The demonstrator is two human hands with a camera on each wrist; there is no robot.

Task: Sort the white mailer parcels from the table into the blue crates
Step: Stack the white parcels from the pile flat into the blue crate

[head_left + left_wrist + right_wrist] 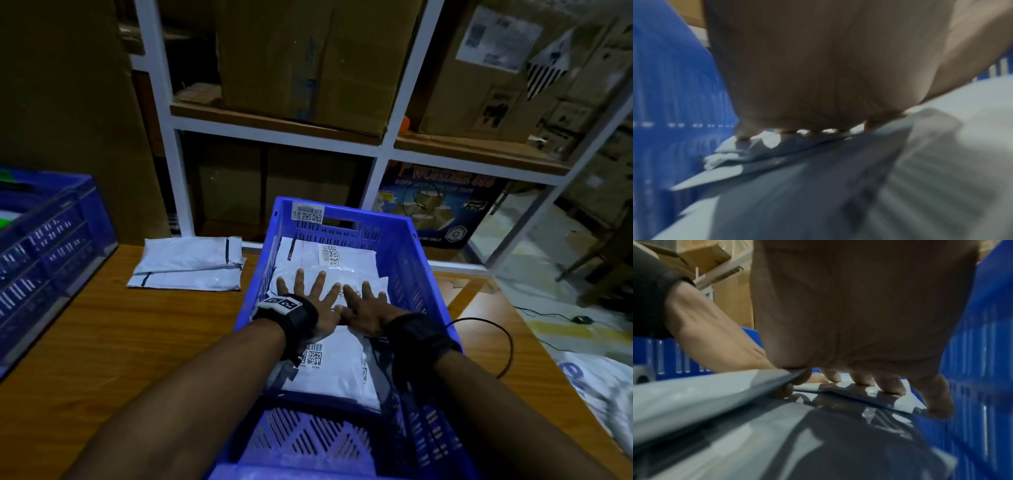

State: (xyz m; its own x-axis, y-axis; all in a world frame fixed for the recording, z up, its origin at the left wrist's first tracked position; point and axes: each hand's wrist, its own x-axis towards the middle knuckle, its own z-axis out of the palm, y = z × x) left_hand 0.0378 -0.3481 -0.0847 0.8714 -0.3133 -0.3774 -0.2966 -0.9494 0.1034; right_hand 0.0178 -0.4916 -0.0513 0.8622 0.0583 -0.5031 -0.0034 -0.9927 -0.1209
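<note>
Both hands, the left hand [317, 301] and the right hand [364, 310], lie flat with straight fingers [320, 279] on the top parcel [349, 370] inside the blue crate [416, 274]. Two more parcels [188, 265] wait at the counter's far edge. The slippery stack may slide if the pressing is uneven.

A white metal shelving rack [383, 150] stands at the far side of the wooden table [102, 329], its shelves filled with large brown cardboard boxes [308, 61]. On its lower right shelf sits a dark printed carton of adhesive tape [442, 205]. A thin black cable [548, 344] trails across the floor at the right.
</note>
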